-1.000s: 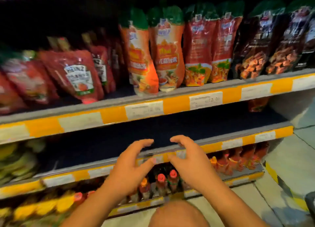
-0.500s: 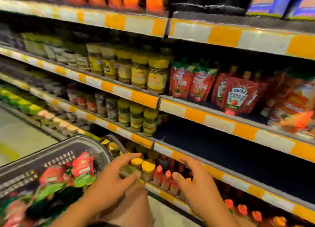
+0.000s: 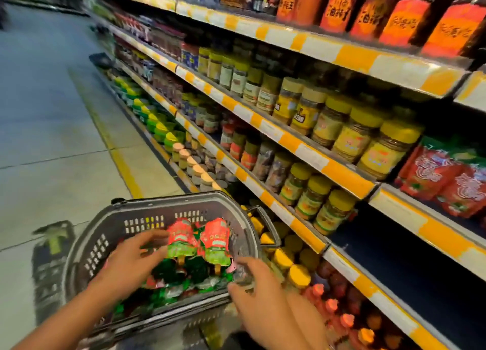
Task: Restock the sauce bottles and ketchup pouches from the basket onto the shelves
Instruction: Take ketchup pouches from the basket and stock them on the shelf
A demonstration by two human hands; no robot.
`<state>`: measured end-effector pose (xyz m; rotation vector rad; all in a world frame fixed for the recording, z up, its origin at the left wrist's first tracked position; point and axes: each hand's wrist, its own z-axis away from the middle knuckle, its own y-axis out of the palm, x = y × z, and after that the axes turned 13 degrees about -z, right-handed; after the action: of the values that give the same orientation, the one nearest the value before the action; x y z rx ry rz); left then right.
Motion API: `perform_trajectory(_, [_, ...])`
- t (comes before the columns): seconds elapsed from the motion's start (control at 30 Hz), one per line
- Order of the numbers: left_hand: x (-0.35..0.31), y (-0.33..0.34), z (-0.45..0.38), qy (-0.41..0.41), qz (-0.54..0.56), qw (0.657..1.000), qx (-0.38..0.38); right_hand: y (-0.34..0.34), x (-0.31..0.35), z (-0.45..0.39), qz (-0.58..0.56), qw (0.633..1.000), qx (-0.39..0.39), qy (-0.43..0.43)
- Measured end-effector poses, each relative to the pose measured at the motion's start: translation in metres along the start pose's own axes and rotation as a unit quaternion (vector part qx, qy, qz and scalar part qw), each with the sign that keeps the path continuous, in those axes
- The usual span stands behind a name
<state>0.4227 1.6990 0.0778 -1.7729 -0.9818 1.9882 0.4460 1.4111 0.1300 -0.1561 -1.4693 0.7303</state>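
We face long shelves with yellow and white price strips, and the widest bare stretch is the dark shelf board low on our right, below the red pouches already hanging there. That gap looks to us like the place for what we carry.

Next down in size is the grey basket, standing on the floor just beside the lowest shelf, its handle folded toward the jars. Inside lies a loose heap of ketchup pouches, green and red, with two standing pouches upright at the far side, their green ends downward.

Our left hand reaches into the basket with fingers spread, fingertips touching the left one of the two standing pouches; it looks about to close, but we cannot tell that it grips yet. Our right hand hovers over the near right rim, fingers loosely bent and holding nothing.

We judge these pouches soft, light and glossy, so they will sag and slide if squeezed in the middle. The firmer parts should be the sealed edge and the spout end; taking them there, or flat between thumb and fingers across the body, should keep them from slipping. They will not break, but a hard pinch could stress a seam. Several may be lifted together, since each weighs little.
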Motion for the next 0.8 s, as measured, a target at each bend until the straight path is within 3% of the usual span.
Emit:
perform_trajectory(0.17, [0.049,-0.023,0.013,-0.062,-0.032,0.997,-0.029,0.046,-0.003,-0.022,0.006,0.998,0.060,0.017])
perform_trajectory(0.33, [0.081,-0.023,0.017,-0.095,-0.031,0.995,-0.009,0.061,-0.011,-0.044,0.050,0.993,0.092,0.045])
perform_trajectory(0.6, [0.072,0.019,-0.012,-0.066,-0.053,0.996,0.034,0.069,-0.034,-0.087,0.113,0.988,0.081,0.069])
perform_trajectory(0.8, [0.051,0.051,-0.055,-0.013,-0.163,0.981,0.108,0.079,-0.056,-0.118,0.147,0.984,0.072,0.070])
